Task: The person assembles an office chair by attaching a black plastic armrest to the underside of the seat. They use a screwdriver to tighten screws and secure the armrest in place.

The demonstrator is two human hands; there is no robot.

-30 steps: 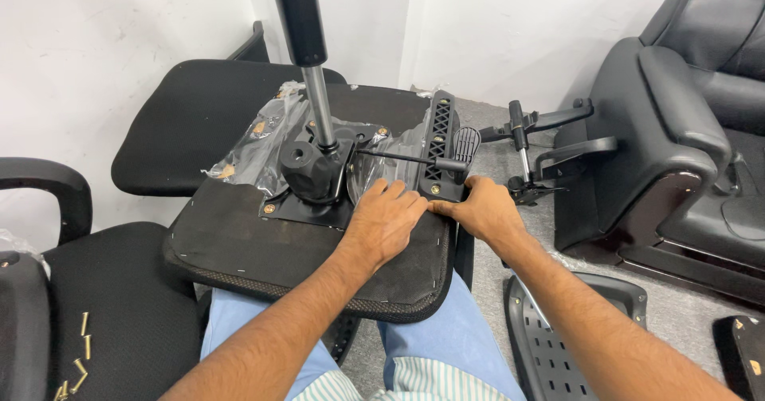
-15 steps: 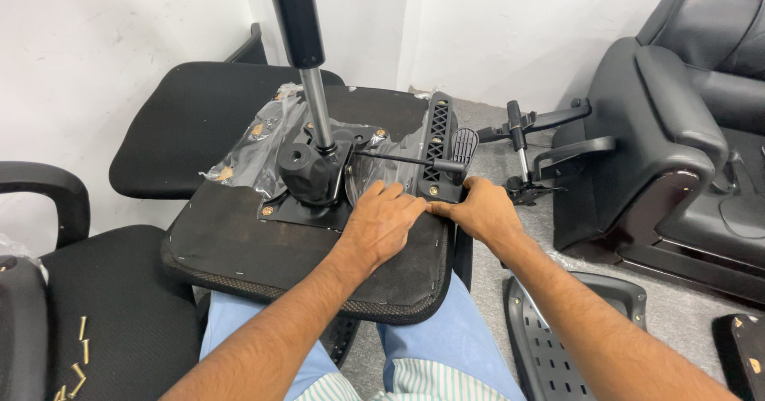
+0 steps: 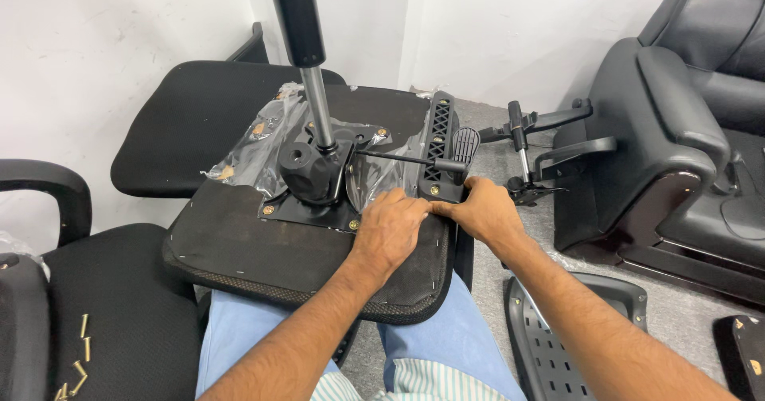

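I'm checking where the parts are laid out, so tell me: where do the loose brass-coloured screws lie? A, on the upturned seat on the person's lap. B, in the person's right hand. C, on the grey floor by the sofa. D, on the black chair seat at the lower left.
D: the loose brass screws lie scattered on the black chair seat at the lower left, away from both hands, which rest on the upturned seat on the lap.
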